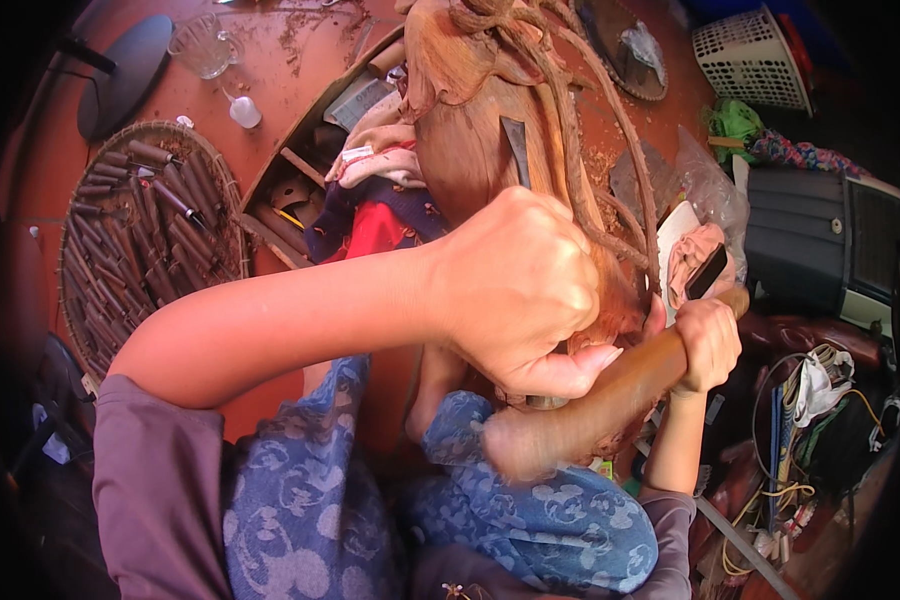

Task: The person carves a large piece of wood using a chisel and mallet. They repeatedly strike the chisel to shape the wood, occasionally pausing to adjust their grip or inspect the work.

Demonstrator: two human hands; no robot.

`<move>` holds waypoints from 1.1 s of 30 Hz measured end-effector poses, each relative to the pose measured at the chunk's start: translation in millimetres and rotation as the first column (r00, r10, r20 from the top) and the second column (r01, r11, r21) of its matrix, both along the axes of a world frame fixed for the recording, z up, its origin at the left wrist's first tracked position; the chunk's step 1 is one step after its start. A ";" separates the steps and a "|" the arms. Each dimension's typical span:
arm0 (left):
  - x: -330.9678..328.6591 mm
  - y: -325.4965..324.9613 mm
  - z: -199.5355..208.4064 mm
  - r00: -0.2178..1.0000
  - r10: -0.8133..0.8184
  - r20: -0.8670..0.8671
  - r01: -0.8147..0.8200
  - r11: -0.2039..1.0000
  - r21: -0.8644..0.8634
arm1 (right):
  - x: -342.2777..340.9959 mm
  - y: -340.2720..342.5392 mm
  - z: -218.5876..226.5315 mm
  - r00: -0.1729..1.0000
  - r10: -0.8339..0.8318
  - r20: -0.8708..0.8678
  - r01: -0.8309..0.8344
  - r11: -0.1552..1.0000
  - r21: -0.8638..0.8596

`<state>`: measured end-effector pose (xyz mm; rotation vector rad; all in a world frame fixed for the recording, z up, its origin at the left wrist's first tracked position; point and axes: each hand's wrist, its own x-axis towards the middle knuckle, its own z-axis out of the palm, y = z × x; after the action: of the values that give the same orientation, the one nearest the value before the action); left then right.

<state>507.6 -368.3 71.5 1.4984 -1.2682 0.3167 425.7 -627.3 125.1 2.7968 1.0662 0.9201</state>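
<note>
My left hand (520, 285) is closed in a fist around a chisel. The chisel's flat dark blade (516, 150) sticks out beyond the knuckles, over the carved wood, and the end of its handle shows below the thumb. My right hand (708, 345) grips the thin end of a wooden mallet (590, 410). Its thick, slightly blurred head is just below my left hand, close to the chisel's handle end; whether they touch I cannot tell. A large reddish-brown wood carving (470, 140) with twisting, root-like strands stands in front of me. My left hand hides part of it.
Left, a round woven basket (240, 215) holds many wooden-handled tools. A wooden box (270, 180) with cloths adjoins the carving. A glass mug (205, 48) sits far left. At right are a white plastic basket (750, 60), a dark case (795, 225) and tangled cords (790, 490).
</note>
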 end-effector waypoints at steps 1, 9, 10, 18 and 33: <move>0.5 -0.1 0.1 1.000 -0.002 -0.003 0.002 1.000 0.001 | -2.2 2.4 2.4 0.999 -0.006 -0.049 0.007 1.000 0.018; 1.9 0.1 0.1 1.000 0.010 0.008 -0.010 0.999 0.034 | 0.4 3.5 2.9 0.999 0.035 -0.040 -0.032 0.997 0.068; 2.2 0.3 -0.6 1.000 0.010 0.014 -0.011 0.999 0.036 | 2.1 2.0 -1.9 0.994 0.106 -0.025 -0.101 0.985 0.140; 7.3 0.8 3.5 1.000 -0.001 0.021 0.000 0.999 0.054 | 2.3 -8.6 -2.2 0.991 0.129 -0.044 -0.121 0.979 0.162; 13.5 1.6 7.3 1.000 -0.017 0.021 0.016 0.998 0.062 | 9.1 -13.7 -9.2 0.978 0.209 0.018 -0.206 0.946 0.249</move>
<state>521.1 -366.7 78.8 1.5399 -1.3169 0.2858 434.8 -641.0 116.0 2.9277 1.3576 1.1386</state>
